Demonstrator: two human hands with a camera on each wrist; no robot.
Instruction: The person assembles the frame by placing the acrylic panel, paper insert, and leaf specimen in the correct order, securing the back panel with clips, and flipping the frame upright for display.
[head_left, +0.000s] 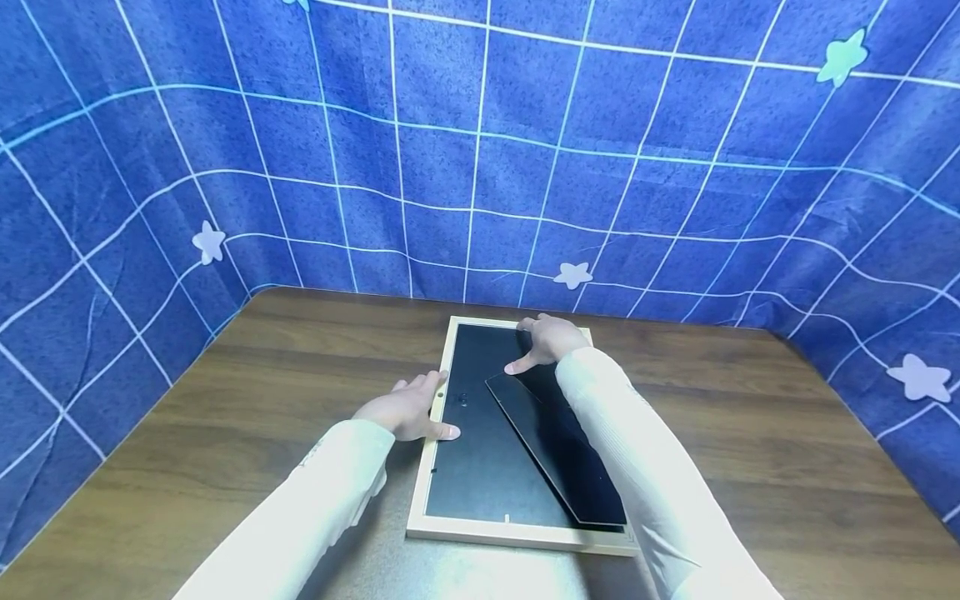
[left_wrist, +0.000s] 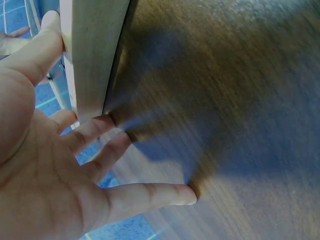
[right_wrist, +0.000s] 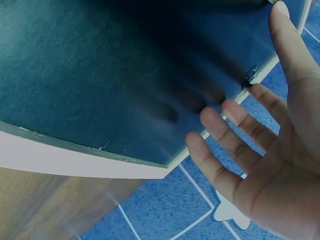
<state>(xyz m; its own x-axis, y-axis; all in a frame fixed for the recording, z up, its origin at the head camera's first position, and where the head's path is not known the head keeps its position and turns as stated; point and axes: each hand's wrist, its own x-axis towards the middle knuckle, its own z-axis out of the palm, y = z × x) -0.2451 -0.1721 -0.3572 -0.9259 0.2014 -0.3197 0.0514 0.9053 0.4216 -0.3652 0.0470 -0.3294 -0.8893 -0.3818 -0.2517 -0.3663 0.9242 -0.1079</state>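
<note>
A picture frame (head_left: 517,533) with a pale wooden border lies back side up, its dark backing board (head_left: 480,467) showing. A black stand flap (head_left: 555,442) lies slanted across the right half of the board. My left hand (head_left: 408,412) rests at the frame's left edge. Its thumb lies over the border, and in the left wrist view its spread, straight fingers (left_wrist: 155,195) touch the frame's side and the table. Over the upper right of the board is my right hand (head_left: 551,337), thumb at the flap's top end, the other fingers (right_wrist: 220,132) extended towards the border.
The brown wooden table (head_left: 300,358) runs out to both sides of the frame. Behind it hangs a blue curtain (head_left: 450,167) with a grid of pale lines and star shapes. A small dark metal hanger (right_wrist: 249,77) sits at the frame's edge near the right fingertips.
</note>
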